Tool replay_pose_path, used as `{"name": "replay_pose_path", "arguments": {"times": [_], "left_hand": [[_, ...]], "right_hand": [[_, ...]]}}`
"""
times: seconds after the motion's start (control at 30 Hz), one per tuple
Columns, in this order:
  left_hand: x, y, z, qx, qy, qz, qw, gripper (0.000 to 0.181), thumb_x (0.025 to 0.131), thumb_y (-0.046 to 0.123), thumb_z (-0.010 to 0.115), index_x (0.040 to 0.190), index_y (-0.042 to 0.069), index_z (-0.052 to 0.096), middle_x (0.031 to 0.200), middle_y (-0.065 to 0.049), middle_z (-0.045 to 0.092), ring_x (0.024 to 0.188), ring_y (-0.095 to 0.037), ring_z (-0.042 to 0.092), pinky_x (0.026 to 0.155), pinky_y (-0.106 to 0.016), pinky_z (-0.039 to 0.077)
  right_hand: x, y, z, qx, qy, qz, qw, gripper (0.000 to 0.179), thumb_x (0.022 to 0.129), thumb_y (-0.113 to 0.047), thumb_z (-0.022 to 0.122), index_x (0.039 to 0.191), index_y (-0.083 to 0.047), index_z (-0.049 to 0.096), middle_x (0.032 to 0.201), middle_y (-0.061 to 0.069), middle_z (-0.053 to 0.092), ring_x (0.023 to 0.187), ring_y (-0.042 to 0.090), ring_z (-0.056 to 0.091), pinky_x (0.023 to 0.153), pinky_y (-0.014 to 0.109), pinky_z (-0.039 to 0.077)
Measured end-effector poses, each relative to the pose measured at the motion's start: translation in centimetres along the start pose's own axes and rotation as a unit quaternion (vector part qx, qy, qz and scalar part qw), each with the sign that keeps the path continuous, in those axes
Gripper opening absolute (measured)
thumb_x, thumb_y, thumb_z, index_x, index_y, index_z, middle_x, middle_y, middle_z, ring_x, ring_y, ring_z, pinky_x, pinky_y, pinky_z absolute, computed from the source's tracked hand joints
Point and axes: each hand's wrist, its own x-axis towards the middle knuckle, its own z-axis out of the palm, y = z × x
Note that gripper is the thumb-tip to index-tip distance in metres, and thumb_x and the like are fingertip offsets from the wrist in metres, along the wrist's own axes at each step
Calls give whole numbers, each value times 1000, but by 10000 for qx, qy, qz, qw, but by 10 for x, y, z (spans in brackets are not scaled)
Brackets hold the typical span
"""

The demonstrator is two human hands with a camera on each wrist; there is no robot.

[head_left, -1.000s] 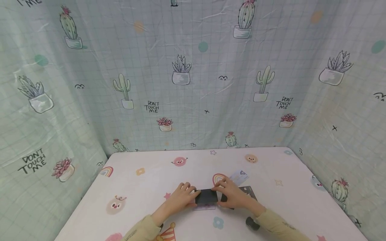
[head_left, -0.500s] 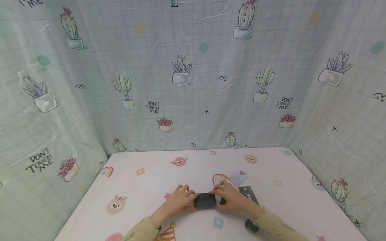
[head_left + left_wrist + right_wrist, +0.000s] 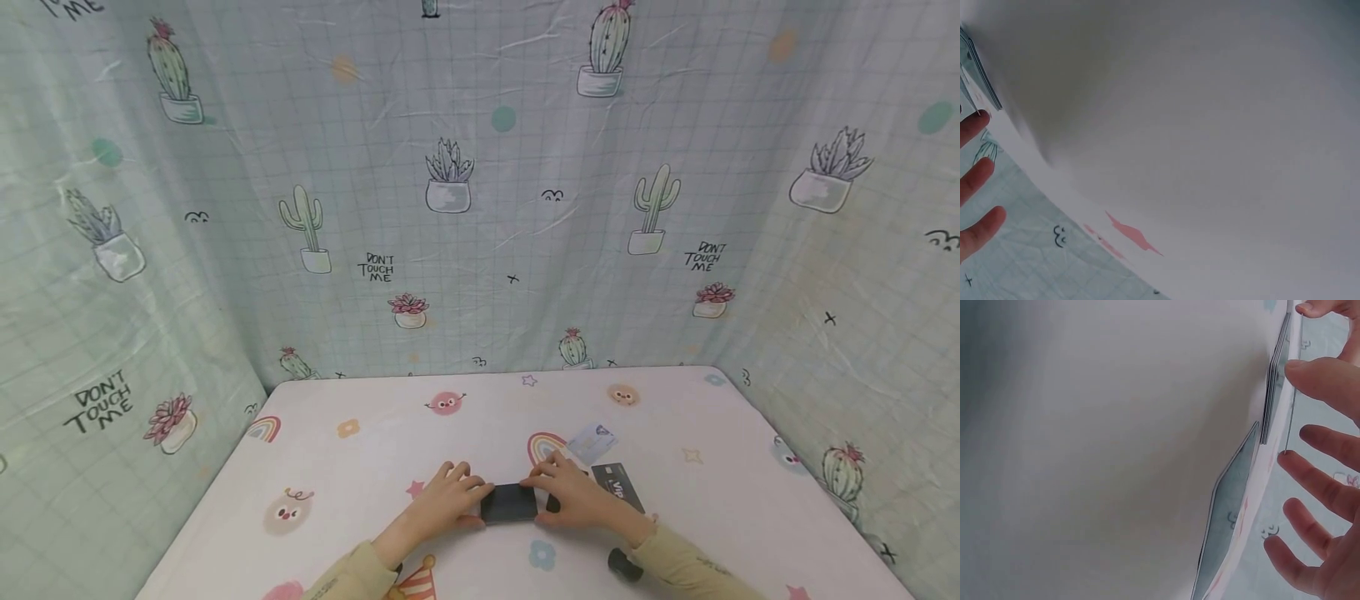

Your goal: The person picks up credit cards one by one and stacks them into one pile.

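Left hand (image 3: 448, 502) and right hand (image 3: 573, 497) each grip one end of a black card (image 3: 508, 504), finger at the far corner and thumb at the near one. Gripped this way, its face is uncovered and it probably tilts less than it would in one hand. From the right wrist, the black card shows as a thin line just above a stack (image 3: 1277, 378) on the table (image 3: 375, 467), not touching it; its two ends probably serve as a guide for squareness. From the head, the black card seems to hide that stack.

Just right of the black card, partly under the right hand, lies a dark card (image 3: 553, 504); how much is covered I cannot tell. Farther right is a VIP card (image 3: 617, 483), and beyond, to the right, a pale card (image 3: 592, 442), both flat, perhaps kept aside within reach. Well beyond the black card hangs a curtain (image 3: 510, 233).
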Motion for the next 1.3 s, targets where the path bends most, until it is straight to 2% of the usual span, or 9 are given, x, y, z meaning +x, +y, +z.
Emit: {"name": "replay_pose_path", "arguments": {"times": [0.23,0.47,1.13,1.3], "left_hand": [[1,2,-1,-23,-221,-33,9997,50,74,56,56,111,23,59,100,9,63,93,-15,50,80,-36,41],[2,3,-2,36,-409,-100,9991,49,74,56,57,111,24,59,100,10,63,93,-14,50,80,-34,42],[2,1,-2,-202,-533,-197,9982,49,74,54,59,112,23,59,101,9,63,92,-13,50,79,-34,42],[0,1,-2,-337,-577,-277,9974,49,74,53,59,113,22,58,102,8,63,92,-13,49,79,-34,41]], "right_hand": [[1,-3,-1,52,-218,179,9996,47,74,-36,68,117,-22,56,107,-9,54,95,9,37,77,27,40],[1,-6,-3,11,-268,216,9994,48,73,-36,69,117,-21,57,107,-8,54,94,9,37,76,26,39],[5,-4,0,-105,-424,291,9986,48,74,-38,68,118,-23,56,110,-8,54,96,9,38,81,31,40],[6,-3,1,-149,-479,329,9982,48,74,-39,67,118,-25,56,110,-8,54,95,9,38,79,29,40]]}}
